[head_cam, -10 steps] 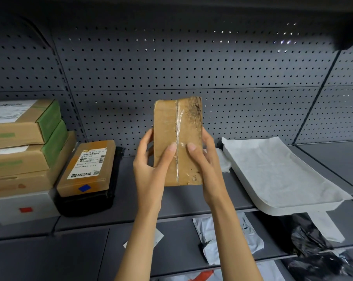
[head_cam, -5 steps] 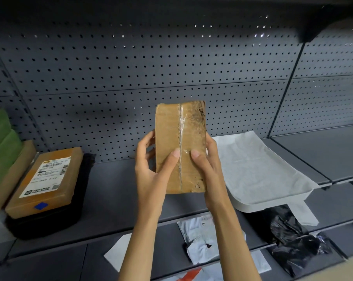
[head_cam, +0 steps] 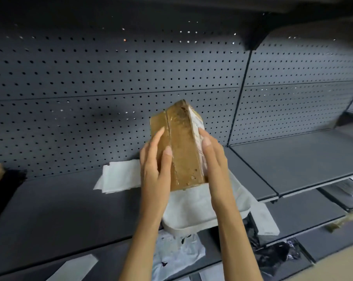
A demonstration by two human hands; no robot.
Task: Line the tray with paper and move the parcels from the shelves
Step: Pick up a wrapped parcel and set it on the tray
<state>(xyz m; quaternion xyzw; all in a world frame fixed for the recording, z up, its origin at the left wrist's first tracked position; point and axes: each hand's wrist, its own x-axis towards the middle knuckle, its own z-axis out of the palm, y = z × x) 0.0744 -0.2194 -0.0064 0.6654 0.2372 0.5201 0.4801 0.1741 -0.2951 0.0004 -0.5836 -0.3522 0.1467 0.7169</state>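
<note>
A brown taped cardboard parcel [head_cam: 181,147] stands on end, tilted, with a white label on its right side. My left hand [head_cam: 155,169] grips its left edge and my right hand [head_cam: 214,159] its right side. Its lower end is at or just above the white paper [head_cam: 191,203] that lines the white tray [head_cam: 183,227], which sits on the grey shelf right below my hands. My hands and the parcel hide much of the tray.
Folded white paper [head_cam: 118,177] lies on the shelf [head_cam: 70,207] left of the tray. A perforated back panel [head_cam: 110,78] rises behind. White [head_cam: 177,252] and black [head_cam: 276,254] plastic mailers lie on the lower shelf. A dark parcel [head_cam: 3,185] sits at the far left.
The view has swung right, so the stacked boxes left the frame. Both hands carried the parcel right and down over the lined tray and tilted it.
</note>
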